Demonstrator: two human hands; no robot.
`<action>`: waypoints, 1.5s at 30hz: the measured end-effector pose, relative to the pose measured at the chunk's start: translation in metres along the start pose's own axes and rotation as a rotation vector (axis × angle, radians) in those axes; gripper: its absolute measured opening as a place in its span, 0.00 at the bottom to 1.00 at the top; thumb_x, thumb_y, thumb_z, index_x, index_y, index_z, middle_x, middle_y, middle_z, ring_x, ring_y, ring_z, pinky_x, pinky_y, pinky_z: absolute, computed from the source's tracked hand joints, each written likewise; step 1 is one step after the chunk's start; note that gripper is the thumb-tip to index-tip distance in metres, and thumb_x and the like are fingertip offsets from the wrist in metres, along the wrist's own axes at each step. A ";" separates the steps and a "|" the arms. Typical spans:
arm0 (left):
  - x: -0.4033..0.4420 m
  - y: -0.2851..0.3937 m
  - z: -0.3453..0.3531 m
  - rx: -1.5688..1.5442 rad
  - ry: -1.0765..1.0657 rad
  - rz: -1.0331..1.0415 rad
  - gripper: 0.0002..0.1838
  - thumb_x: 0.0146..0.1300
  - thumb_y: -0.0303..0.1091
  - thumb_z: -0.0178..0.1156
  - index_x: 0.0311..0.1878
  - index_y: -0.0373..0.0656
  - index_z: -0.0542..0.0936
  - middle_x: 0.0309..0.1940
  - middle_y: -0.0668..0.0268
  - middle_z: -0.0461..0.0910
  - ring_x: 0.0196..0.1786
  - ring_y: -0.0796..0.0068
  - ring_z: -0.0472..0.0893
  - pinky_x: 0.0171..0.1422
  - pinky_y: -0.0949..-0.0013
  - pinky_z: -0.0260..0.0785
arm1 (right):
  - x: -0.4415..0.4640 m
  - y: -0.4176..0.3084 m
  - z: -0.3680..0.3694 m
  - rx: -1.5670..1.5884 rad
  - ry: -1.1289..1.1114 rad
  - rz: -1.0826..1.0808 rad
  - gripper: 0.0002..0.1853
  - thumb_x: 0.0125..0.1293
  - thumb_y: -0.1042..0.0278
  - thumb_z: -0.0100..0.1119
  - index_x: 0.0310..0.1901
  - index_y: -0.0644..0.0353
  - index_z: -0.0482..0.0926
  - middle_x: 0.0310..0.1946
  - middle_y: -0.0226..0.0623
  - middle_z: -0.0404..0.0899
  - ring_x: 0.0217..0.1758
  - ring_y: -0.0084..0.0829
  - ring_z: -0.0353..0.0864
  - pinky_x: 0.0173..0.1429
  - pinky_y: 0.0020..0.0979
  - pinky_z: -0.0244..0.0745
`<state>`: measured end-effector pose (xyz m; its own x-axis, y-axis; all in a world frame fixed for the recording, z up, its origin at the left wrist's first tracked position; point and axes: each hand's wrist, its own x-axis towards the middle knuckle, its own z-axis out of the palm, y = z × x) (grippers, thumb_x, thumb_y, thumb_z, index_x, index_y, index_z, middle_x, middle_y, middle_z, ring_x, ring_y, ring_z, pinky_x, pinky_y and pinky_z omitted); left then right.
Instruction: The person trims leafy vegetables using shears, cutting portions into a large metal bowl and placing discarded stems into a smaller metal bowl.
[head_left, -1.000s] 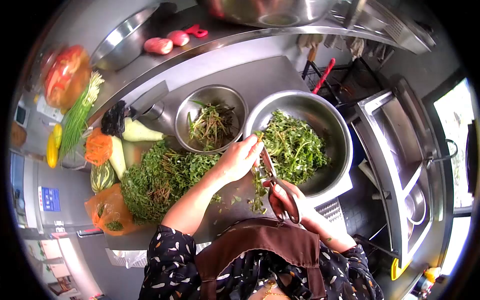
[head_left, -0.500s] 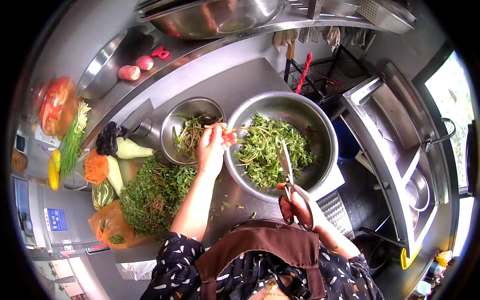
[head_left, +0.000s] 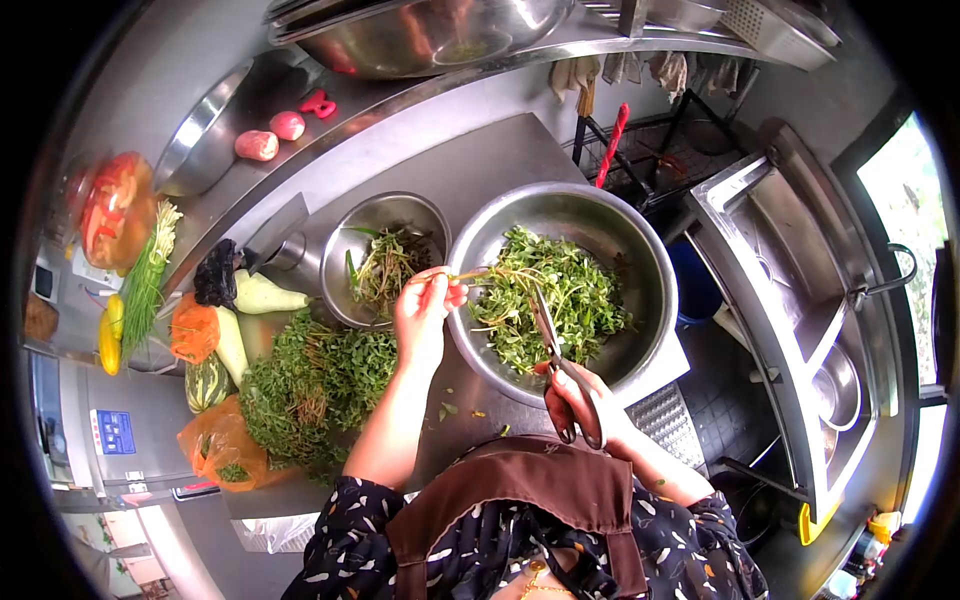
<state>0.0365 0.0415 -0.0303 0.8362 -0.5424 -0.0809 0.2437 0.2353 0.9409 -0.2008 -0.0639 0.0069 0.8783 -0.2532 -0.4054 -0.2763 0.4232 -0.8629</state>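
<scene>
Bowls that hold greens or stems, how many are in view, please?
2: the small bowl, beside the left hand, and the large bowl, beneath the scissors in the right hand.

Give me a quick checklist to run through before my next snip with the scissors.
1. Left hand pinching the sprig: ok.
2. Right hand holding the scissors: ok.
3. Left fingertips apart from the blades: ok.
4. Large bowl beneath the blade tips: ok.
5. Counter free of leaf scraps: not ok, a few lie near the large bowl.
6. Blades open wide enough for the sprig: cannot tell.
</scene>
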 end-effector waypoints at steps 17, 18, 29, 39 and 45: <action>-0.008 -0.006 0.005 0.050 -0.006 0.055 0.09 0.68 0.29 0.58 0.47 0.36 0.76 0.36 0.64 0.82 0.37 0.75 0.83 0.47 0.72 0.77 | -0.001 0.006 -0.002 0.036 0.051 0.027 0.23 0.71 0.48 0.53 0.55 0.60 0.71 0.22 0.22 0.65 0.21 0.15 0.64 0.25 0.21 0.64; -0.009 -0.008 0.006 0.096 -0.015 0.076 0.08 0.68 0.29 0.58 0.46 0.36 0.75 0.36 0.64 0.81 0.37 0.75 0.83 0.47 0.72 0.77 | -0.003 0.005 0.000 0.045 0.017 0.015 0.24 0.70 0.48 0.54 0.57 0.60 0.70 0.23 0.22 0.65 0.23 0.15 0.64 0.26 0.21 0.64; -0.031 -0.010 0.016 0.438 -0.226 0.226 0.09 0.65 0.25 0.61 0.46 0.34 0.78 0.36 0.62 0.83 0.38 0.78 0.83 0.44 0.76 0.75 | 0.017 0.018 0.009 -0.063 0.023 0.109 0.23 0.69 0.43 0.54 0.46 0.57 0.73 0.18 0.22 0.65 0.19 0.16 0.64 0.22 0.21 0.59; 0.039 0.016 -0.076 0.064 0.192 -0.131 0.25 0.68 0.44 0.59 0.62 0.41 0.68 0.49 0.59 0.78 0.48 0.65 0.83 0.49 0.64 0.78 | 0.012 0.028 0.002 0.162 0.219 0.162 0.26 0.74 0.48 0.45 0.54 0.69 0.69 0.18 0.28 0.64 0.18 0.21 0.62 0.22 0.25 0.58; 0.023 0.042 -0.207 0.969 0.202 0.207 0.11 0.64 0.35 0.63 0.47 0.42 0.82 0.40 0.64 0.84 0.42 0.77 0.82 0.46 0.72 0.75 | 0.007 0.030 0.004 0.250 0.209 0.177 0.29 0.72 0.44 0.48 0.55 0.67 0.68 0.19 0.26 0.60 0.18 0.19 0.59 0.23 0.24 0.56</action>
<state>0.1677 0.2058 -0.0611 0.9062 -0.3976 0.1442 -0.3445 -0.4960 0.7971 -0.2021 -0.0496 -0.0208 0.7195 -0.3186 -0.6170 -0.2900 0.6695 -0.6839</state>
